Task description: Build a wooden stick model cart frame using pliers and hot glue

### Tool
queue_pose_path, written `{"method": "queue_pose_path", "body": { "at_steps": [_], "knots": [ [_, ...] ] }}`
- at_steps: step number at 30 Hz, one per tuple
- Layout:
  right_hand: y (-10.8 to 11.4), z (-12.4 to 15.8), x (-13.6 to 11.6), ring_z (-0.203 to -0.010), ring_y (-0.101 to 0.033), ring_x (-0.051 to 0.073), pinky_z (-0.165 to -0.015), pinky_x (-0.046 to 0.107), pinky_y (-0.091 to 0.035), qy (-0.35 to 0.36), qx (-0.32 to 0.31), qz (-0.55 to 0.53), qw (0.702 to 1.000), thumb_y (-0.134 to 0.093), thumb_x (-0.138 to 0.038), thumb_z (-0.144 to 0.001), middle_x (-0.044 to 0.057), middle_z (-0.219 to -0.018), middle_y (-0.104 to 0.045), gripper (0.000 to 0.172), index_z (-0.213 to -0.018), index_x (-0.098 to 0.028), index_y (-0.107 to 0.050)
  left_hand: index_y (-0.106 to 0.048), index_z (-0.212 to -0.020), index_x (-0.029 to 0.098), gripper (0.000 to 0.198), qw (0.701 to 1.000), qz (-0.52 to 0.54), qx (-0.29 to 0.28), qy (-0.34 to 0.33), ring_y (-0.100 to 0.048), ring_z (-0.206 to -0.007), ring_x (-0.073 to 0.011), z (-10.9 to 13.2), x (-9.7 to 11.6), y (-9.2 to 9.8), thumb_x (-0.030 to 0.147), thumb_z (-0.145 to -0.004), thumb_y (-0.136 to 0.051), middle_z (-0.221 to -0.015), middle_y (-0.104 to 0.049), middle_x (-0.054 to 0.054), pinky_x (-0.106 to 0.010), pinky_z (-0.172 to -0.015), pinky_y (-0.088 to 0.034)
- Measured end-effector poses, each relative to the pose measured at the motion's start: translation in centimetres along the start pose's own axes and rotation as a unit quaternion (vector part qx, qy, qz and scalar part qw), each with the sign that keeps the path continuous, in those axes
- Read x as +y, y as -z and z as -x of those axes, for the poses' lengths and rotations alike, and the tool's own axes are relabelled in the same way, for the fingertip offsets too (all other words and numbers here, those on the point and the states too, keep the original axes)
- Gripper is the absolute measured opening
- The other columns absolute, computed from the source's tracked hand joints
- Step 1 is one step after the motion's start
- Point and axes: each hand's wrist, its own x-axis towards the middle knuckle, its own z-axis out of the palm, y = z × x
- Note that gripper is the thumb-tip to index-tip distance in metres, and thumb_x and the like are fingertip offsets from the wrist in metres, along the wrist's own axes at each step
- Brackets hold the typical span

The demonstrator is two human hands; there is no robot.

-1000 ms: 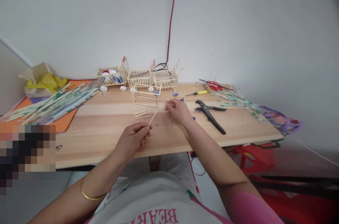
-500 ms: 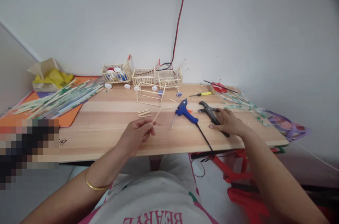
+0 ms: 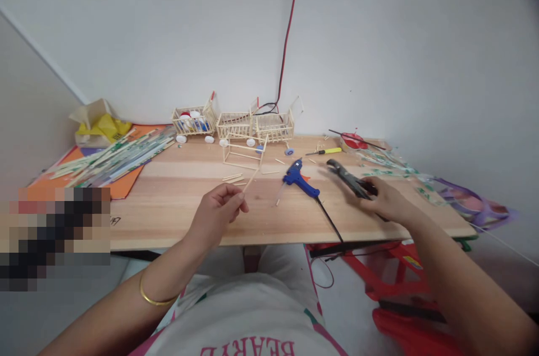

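My left hand [image 3: 221,209] pinches a thin wooden stick [image 3: 251,179] that points up and away. Beyond it stands an open frame of sticks [image 3: 244,153]. Several short stick pieces [image 3: 233,177] lie just past my left fingers. My right hand [image 3: 385,199] is closed round the handles of black pliers [image 3: 347,177], whose head points up and left. Between my hands lies a blue glue gun [image 3: 301,177], its black cord running to the front edge.
Small stick carts [image 3: 193,120] line the wall. Long sticks in plastic [image 3: 122,156] lie on an orange sheet at left, beside a yellow bag [image 3: 103,130]. A yellow-handled screwdriver [image 3: 330,151] and a red bowl [image 3: 353,142] sit behind the glue gun.
My right hand has closed on the pliers and shifted them to the right. My left hand still holds the stick. The camera view has shifted slightly.
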Motion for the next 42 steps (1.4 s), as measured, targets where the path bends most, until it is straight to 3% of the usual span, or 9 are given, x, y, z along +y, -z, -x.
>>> {"method": "queue_pose_path", "body": {
  "at_steps": [4,10,15,20,29,38,42],
  "knots": [
    [0.9,4.6,-2.9,-0.111,-0.052,0.024,-0.091,0.033,-0.042,0.073,-0.017,-0.213,0.974,-0.047,-0.031,-0.073,0.009,-0.113,-0.056,0.050,-0.121,-0.024,-0.041,-0.052,-0.074,0.015,0.017,1.000,-0.016,-0.011,-0.021,-0.032,-0.042,-0.0031,0.1,0.0,-0.6,0.029,-0.075,-0.061,-0.056,-0.058,0.002,-0.018,-0.042,-0.020],
    [-1.5,9.0,-11.3,-0.112,-0.049,0.024,-0.092,0.035,-0.041,0.198,-0.104,-0.252,0.942,-0.054,-0.017,-0.065,0.008,-0.123,-0.050,0.070,-0.131,-0.022,-0.032,-0.052,-0.074,0.016,0.016,0.996,-0.060,-0.037,-0.045,-0.035,-0.044,-0.0040,0.8,0.4,-2.3,0.029,-0.076,-0.059,-0.058,-0.060,0.002,-0.018,-0.044,-0.024],
    [-3.9,9.6,-15.0,-0.093,-0.056,0.020,-0.081,0.031,-0.046,0.183,-0.160,-0.273,0.931,-0.057,-0.015,-0.066,0.005,-0.111,-0.056,0.064,-0.126,-0.022,-0.038,-0.047,-0.079,0.018,0.018,0.995,-0.085,-0.027,-0.050,-0.047,-0.049,-0.0075,1.7,1.2,-2.7,0.030,-0.075,-0.060,-0.057,-0.062,0.002,-0.018,-0.048,-0.030],
    [-3.6,9.9,-16.7,-0.092,-0.055,0.020,-0.081,0.031,-0.044,0.198,-0.156,-0.271,0.929,-0.061,-0.018,-0.063,0.004,-0.105,-0.058,0.061,-0.122,-0.022,-0.044,-0.043,-0.080,0.020,0.021,0.996,-0.074,-0.026,-0.038,-0.055,-0.053,-0.0095,1.7,1.3,-2.7,0.029,-0.073,-0.061,-0.058,-0.063,0.003,-0.018,-0.050,-0.034],
    [-3.6,10.2,-17.5,-0.067,-0.051,0.014,-0.061,0.023,-0.042,0.215,-0.129,-0.259,0.933,-0.060,-0.016,-0.061,0.000,-0.087,-0.060,0.056,-0.116,-0.024,-0.049,-0.041,-0.081,0.020,0.024,0.993,-0.069,-0.055,-0.075,-0.059,-0.060,-0.0105,1.5,0.7,-2.4,0.023,-0.071,-0.063,-0.064,-0.063,0.004,-0.022,-0.062,-0.043],
    [-3.6,10.1,-17.7,-0.060,-0.049,0.012,-0.055,0.022,-0.039,0.224,-0.125,-0.230,0.939,-0.059,-0.018,-0.062,-0.001,-0.080,-0.060,0.054,-0.114,-0.023,-0.051,-0.040,-0.083,0.020,0.026,0.988,-0.108,-0.041,-0.105,-0.053,-0.057,-0.0089,1.4,0.4,-2.0,0.026,-0.071,-0.063,-0.064,-0.059,0.005,-0.019,-0.058,-0.040],
    [-4.0,9.9,-17.8,-0.065,-0.052,0.014,-0.059,0.023,-0.040,0.242,-0.124,-0.218,0.937,-0.059,-0.017,-0.062,0.001,-0.085,-0.062,0.056,-0.117,-0.022,-0.050,-0.040,-0.086,0.021,0.027,0.985,-0.128,-0.042,-0.111,-0.051,-0.054,-0.0080,1.2,0.2,-1.7,0.025,-0.071,-0.062,-0.063,-0.059,0.005,-0.018,-0.054,-0.037]
  ]
}}
